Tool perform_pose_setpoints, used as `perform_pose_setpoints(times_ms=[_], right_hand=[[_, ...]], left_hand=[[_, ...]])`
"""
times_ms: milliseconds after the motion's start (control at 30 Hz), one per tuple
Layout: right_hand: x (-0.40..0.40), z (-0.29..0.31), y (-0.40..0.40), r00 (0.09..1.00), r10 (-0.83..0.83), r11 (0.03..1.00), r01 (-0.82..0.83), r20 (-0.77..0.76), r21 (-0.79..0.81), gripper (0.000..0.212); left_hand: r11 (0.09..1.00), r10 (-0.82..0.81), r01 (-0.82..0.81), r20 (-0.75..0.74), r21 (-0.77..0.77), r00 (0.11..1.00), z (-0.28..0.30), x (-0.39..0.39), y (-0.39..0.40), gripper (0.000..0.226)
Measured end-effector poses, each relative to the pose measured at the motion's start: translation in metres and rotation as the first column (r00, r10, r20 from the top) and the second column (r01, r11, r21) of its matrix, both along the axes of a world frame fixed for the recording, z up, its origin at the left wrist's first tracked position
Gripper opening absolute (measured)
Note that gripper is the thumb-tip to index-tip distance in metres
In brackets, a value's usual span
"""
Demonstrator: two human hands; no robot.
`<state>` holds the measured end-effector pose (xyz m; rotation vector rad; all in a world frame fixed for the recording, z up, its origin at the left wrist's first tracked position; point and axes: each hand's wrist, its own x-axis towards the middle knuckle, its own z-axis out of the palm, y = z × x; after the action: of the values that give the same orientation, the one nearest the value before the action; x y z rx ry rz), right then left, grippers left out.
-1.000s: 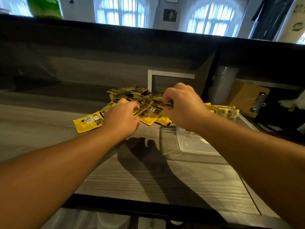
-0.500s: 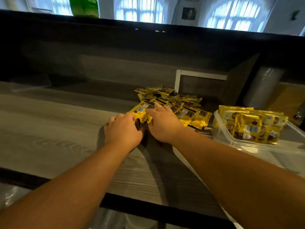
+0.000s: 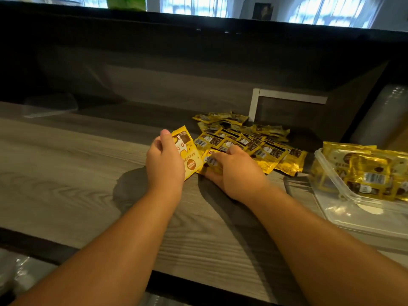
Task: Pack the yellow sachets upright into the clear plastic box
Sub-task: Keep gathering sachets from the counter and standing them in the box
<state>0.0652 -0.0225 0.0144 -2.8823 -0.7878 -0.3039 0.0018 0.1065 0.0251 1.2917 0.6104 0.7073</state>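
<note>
A loose pile of yellow sachets (image 3: 249, 141) lies on the grey wooden counter, right of centre. My left hand (image 3: 164, 164) holds one yellow sachet (image 3: 187, 154) tilted up off the counter at the pile's left edge. Beside it, my right hand (image 3: 234, 171) is closed on another sachet (image 3: 210, 161) at the pile's near edge. The clear plastic box (image 3: 331, 188) stands at the far right, with several sachets (image 3: 371, 171) upright inside it along its far side.
A white frame (image 3: 287, 99) stands behind the pile against the dark back wall. A clear plastic roll (image 3: 384, 115) stands at the back right. The counter's dark front edge (image 3: 66, 248) runs along the bottom.
My left hand has lifted a sachet off the counter and turned its face towards me. My right hand has closed on another sachet. The view has shifted left, showing more of the box.
</note>
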Motion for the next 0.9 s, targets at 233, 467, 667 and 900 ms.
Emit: perform_pose_setpoints(times_ms=[233,467,667,900], right_hand=[[-0.017,0.018,-0.003,0.978,0.075,0.997,-0.08,-0.193,-0.016,0.053],[-0.034,0.035,-0.025,0.955,0.209,0.976,-0.19,-0.213,0.109,0.034],[-0.058,0.054,-0.08,0.868,0.245,0.732,0.126,-0.431,0.669,0.02],[-0.073,0.09,-0.153,0.759,0.319,0.409,0.431,-0.568,0.804,0.018]], left_hand=[[0.99,-0.033,0.036,0.028,-0.137,0.999,-0.001,0.003,0.001,0.036],[0.992,-0.029,0.04,0.096,-0.116,0.995,0.0,-0.005,0.005,0.035],[0.979,-0.181,0.18,0.004,0.093,0.984,0.003,-0.014,-0.015,0.059],[0.927,-0.37,0.37,-0.001,0.06,0.929,0.042,-0.014,-0.081,0.033]])
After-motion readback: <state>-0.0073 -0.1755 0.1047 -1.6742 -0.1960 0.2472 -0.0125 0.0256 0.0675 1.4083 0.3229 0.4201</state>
